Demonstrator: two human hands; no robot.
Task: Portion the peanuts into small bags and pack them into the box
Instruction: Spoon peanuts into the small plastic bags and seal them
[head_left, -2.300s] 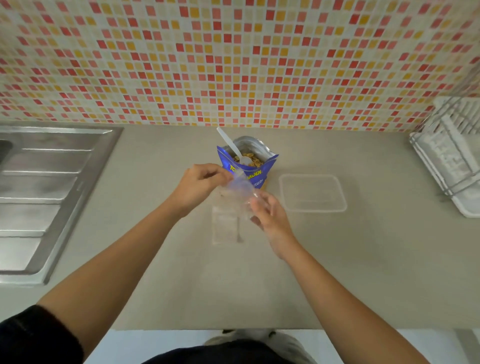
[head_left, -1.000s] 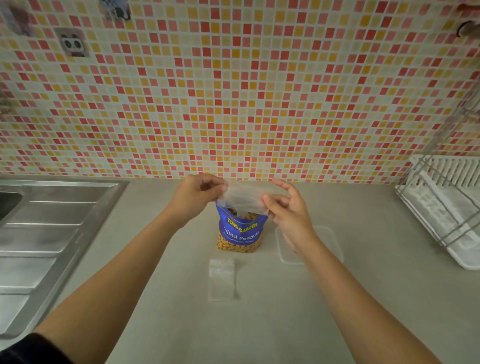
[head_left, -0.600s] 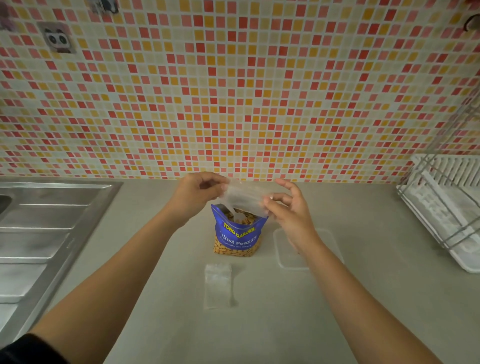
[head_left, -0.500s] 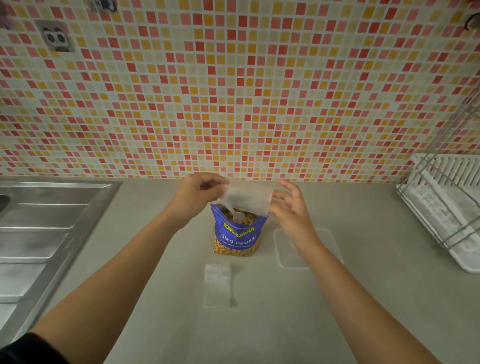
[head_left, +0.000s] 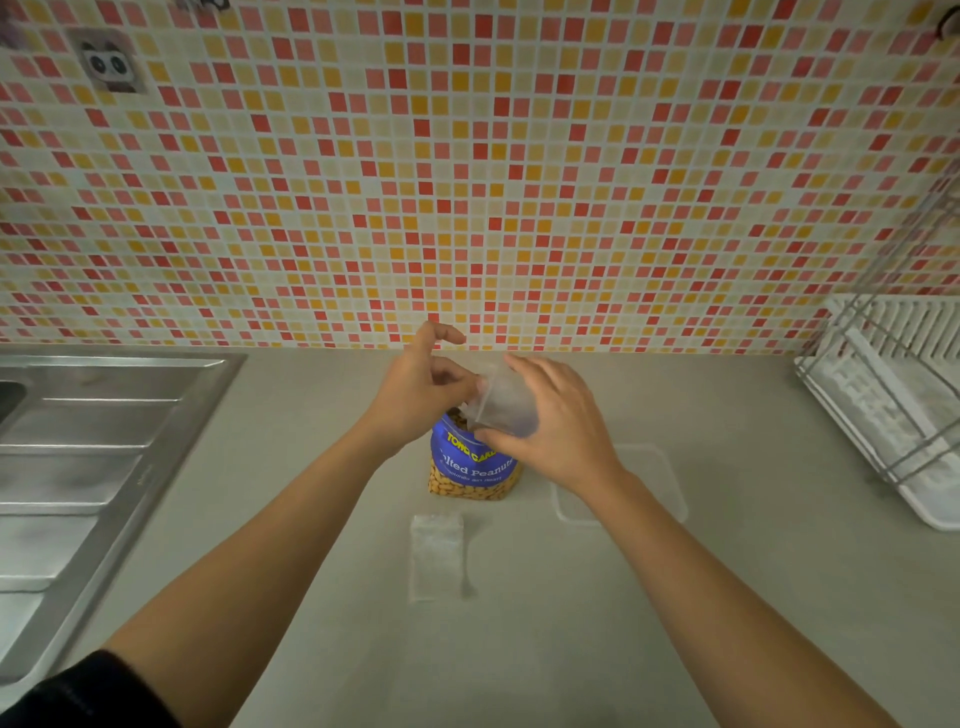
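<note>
Small bag (head_left: 506, 408) held just above peanut bag (head_left: 471, 467) mouth, likely so spills drop back in; right hand (head_left: 553, 426) wrapped round it, left hand (head_left: 421, 389) pinching its rim. Spare bag (head_left: 436, 556) before peanut bag, box (head_left: 654, 483) to its right

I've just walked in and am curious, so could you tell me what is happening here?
A person holds a small bag over the open peanut packet, the right hand wrapped around it and the left hand pinching its edge. It looks empty; spare bags and the box lie on the counter.
</note>
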